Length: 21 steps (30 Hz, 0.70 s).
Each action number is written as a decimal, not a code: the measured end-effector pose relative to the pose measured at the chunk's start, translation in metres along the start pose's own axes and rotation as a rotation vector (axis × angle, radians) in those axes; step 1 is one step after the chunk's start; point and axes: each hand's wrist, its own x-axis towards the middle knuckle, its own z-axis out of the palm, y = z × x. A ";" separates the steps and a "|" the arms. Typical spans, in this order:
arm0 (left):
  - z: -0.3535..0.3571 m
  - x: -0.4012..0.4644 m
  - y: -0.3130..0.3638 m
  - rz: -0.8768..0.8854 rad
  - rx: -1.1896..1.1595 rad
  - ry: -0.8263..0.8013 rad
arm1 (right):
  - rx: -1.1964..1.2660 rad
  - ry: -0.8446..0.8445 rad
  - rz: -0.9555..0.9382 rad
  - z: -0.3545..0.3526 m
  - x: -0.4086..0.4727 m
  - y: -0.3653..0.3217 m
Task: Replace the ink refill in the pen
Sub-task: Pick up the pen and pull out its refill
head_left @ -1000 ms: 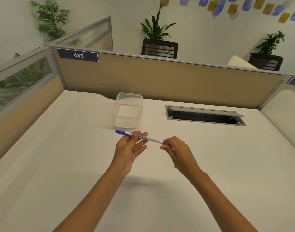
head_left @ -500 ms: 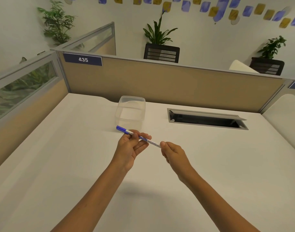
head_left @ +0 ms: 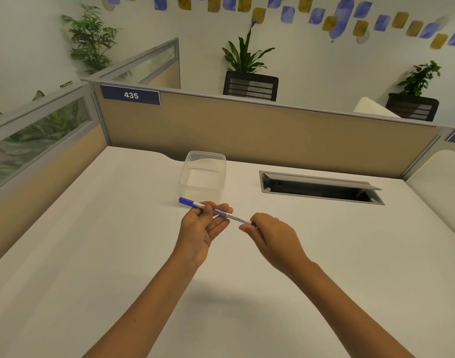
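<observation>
Head view: my left hand pinches the pen near its blue cap, thumb over the barrel, other fingers loosely spread beneath. My right hand pinches the pen's opposite blue end between fingertips. Pen held level above the white desk, just in front of a clear plastic container.

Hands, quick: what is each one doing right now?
Left hand: closed on the pen, gripping its barrel.
Right hand: fingers pinching the pen's near end.
</observation>
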 end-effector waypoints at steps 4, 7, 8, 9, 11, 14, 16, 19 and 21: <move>0.006 -0.001 0.001 -0.065 -0.087 0.005 | 0.003 0.114 -0.109 0.000 0.003 0.011; 0.007 0.000 0.006 -0.013 -0.039 -0.027 | 0.490 0.015 0.214 -0.001 0.002 -0.008; 0.007 0.000 0.007 0.011 -0.014 -0.043 | 0.698 -0.046 0.374 -0.004 0.003 -0.012; 0.007 0.001 0.007 0.033 0.011 -0.060 | 0.926 -0.148 0.561 -0.006 0.004 -0.013; 0.006 0.001 0.006 0.065 0.060 -0.094 | 1.402 -0.393 0.893 -0.009 0.006 -0.011; 0.005 0.001 0.003 0.081 0.069 -0.101 | 1.537 -0.470 0.980 -0.007 0.004 -0.008; 0.004 -0.001 0.001 0.083 0.029 -0.072 | 1.167 -0.353 0.791 -0.008 0.003 -0.011; 0.002 -0.003 0.000 0.066 -0.044 -0.003 | 0.500 -0.103 0.301 -0.006 0.004 -0.006; 0.002 -0.003 -0.001 0.041 -0.091 0.025 | 0.132 -0.065 0.034 -0.005 0.003 0.002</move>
